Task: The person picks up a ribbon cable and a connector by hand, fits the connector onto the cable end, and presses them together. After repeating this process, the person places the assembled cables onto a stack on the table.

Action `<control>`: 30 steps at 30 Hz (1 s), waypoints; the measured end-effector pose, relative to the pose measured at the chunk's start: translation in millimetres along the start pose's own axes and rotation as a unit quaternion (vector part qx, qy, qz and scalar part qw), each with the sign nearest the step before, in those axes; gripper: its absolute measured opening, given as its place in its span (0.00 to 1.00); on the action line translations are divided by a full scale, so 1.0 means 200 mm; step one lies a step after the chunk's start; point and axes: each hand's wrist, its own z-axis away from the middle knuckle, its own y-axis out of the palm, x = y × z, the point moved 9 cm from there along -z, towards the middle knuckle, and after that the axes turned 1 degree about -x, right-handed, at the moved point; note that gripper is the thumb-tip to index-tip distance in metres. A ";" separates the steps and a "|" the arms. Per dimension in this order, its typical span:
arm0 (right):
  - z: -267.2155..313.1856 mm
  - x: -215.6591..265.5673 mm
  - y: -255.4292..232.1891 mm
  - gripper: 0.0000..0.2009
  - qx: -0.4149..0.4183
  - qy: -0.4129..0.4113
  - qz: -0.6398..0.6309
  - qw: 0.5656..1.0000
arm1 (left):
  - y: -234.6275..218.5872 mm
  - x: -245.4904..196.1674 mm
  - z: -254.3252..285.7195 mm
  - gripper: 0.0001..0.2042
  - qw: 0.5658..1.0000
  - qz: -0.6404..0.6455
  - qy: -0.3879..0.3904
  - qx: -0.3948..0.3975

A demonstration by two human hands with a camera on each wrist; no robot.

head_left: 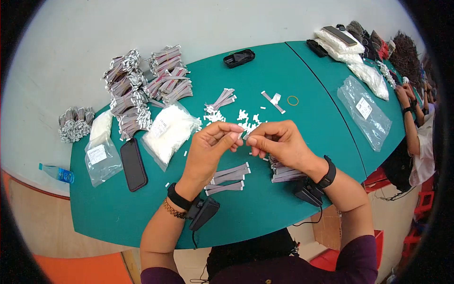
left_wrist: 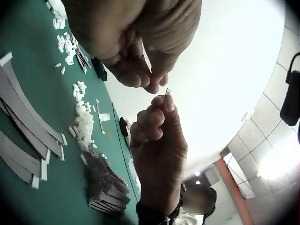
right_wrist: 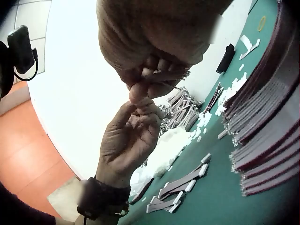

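In front of my chest, my left hand (head_left: pixel 208 146) and right hand (head_left: pixel 283 144) meet with fingertips close together. The right thumb and forefinger pinch a grey flat ribbon cable (right_wrist: pixel 164 76), which runs back under the palm; its small bare end (left_wrist: pixel 168 92) pokes up past the fingertips. My left thumb and forefinger pinch a tiny white connector (head_left: pixel 240 135), mostly hidden by the fingers. Loose white connectors (left_wrist: pixel 83 123) lie on the table beyond the hands. Ribbon cables with white ends (head_left: pixel 229 179) lie near the left wrist. A stack of ribbon cables (left_wrist: pixel 110 192) sits beneath the right hand.
Bundled ribbon cables (head_left: pixel 130 94) pile up at the back left of the green table (head_left: pixel 189 227). Beside them are a bag of white connectors (head_left: pixel 168 132) and a phone (head_left: pixel 134 164). A black case (head_left: pixel 239 57) and rubber band (head_left: pixel 293 100) lie farther back. Another person's arms (head_left: pixel 410 118) are at right.
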 end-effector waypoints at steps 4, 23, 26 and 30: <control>0.00 0.01 -0.01 0.06 -0.004 -0.007 -0.001 1.000 | 0.00 0.03 -0.01 0.10 0.997 0.063 -0.032 0.011; -0.02 -0.03 -0.06 0.07 -0.049 -0.025 -0.055 0.997 | 0.07 0.09 0.02 0.06 0.990 0.100 -0.085 0.041; -0.01 -0.04 -0.04 0.07 -0.042 -0.014 -0.043 0.998 | 0.09 0.10 0.03 0.06 0.987 0.123 -0.088 0.044; -0.01 -0.04 -0.04 0.08 -0.049 -0.015 -0.047 0.998 | 0.08 0.11 0.02 0.05 0.988 0.131 -0.073 0.036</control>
